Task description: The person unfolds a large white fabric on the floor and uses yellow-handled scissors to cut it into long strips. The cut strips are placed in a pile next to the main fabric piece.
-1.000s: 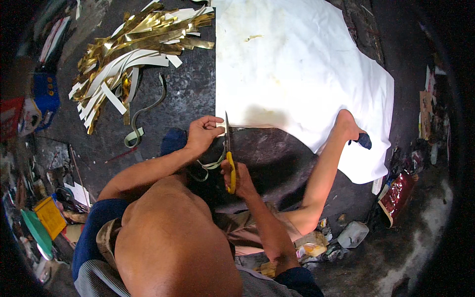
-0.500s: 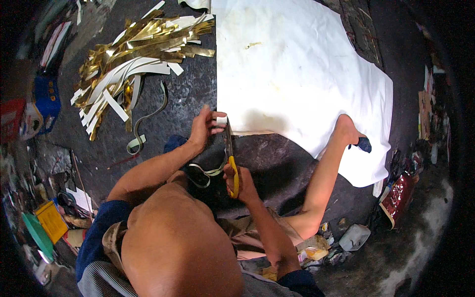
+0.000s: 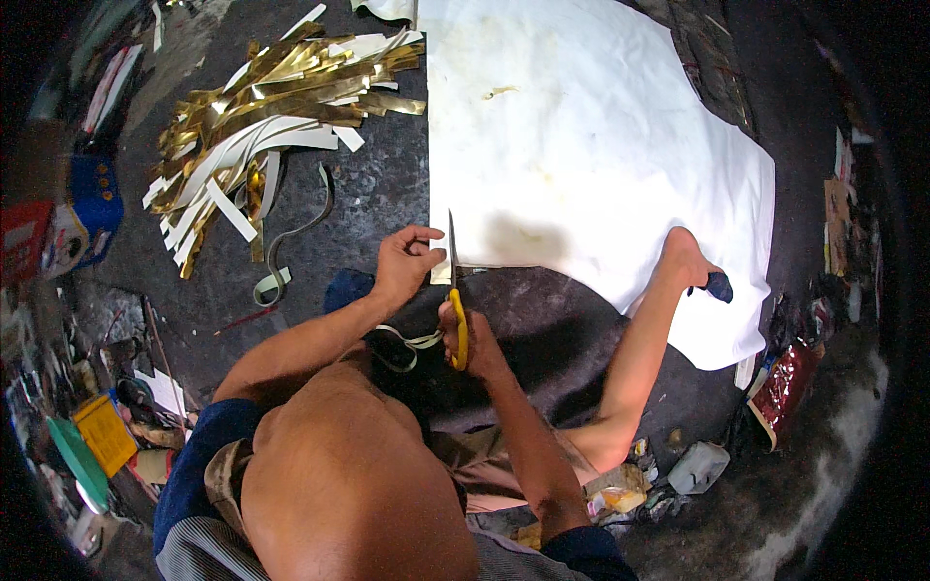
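A large white sheet (image 3: 581, 145) lies spread before me, its straight left edge toward the middle of the view. My right hand (image 3: 477, 341) is closed round the yellow-handled scissors (image 3: 459, 324), whose blades point away from me, over the sheet near its lower left corner. Left of the blades, my left hand (image 3: 402, 265) pinches a narrow white strip (image 3: 441, 268) along the sheet's edge between thumb and fingers. Whether the strip's far end joins the sheet is plain: it runs on into the edge beyond my fingers.
A loose pile of gold and white strips (image 3: 281, 102) lies at the far left, with a curled strip (image 3: 274, 247) nearer me. My bare foot (image 3: 684, 250) rests on the sheet at right. A dark red shiny packet (image 3: 787, 382) and a translucent container (image 3: 697, 469) lie at the right.
The scissors have moved forward, their blade tips now further over the sheet. My left hand has gone from loosely spread fingers to pinching the strip, slightly lower.
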The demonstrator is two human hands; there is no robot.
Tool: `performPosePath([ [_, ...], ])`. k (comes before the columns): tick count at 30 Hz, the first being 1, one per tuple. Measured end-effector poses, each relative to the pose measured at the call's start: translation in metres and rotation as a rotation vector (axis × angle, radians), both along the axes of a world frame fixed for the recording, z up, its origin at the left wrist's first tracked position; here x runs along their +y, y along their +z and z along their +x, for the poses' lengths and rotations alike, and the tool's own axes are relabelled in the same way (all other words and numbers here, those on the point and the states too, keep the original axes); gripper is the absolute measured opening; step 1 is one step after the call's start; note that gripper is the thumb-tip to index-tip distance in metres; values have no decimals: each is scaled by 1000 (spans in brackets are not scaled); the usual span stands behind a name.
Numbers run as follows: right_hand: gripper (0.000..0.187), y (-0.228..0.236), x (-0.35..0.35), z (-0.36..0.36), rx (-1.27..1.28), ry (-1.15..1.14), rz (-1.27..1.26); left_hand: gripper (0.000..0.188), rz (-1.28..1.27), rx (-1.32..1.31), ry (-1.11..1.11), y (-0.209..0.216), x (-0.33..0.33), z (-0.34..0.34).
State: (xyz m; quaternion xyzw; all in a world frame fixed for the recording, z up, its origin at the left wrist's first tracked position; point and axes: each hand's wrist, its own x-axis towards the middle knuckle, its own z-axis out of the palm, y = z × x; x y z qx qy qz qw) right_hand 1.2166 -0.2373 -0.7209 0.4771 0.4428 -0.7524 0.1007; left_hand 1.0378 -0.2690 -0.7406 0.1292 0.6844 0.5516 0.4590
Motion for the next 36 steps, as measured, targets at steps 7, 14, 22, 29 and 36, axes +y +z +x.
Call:
performPosePath([
  [7, 64, 13, 12, -14, 12, 74, 89, 25, 44, -74, 36, -4, -2, 2],
  [14, 52, 20, 10, -20, 8, 28, 216, 32, 29, -27, -39, 3, -1, -2],
  [22, 53, 3, 8, -17, -39, 29, 183, 38, 109, 34, 69, -15, 27, -24],
  [29, 50, 6, 19, -24, -6, 60, 258, 30, 18, 32, 22, -7, 29, -17],
  [36, 48, 3, 38, -50, 54, 86, 308, 32, -14, -14, 15, -2, 28, -22],
])
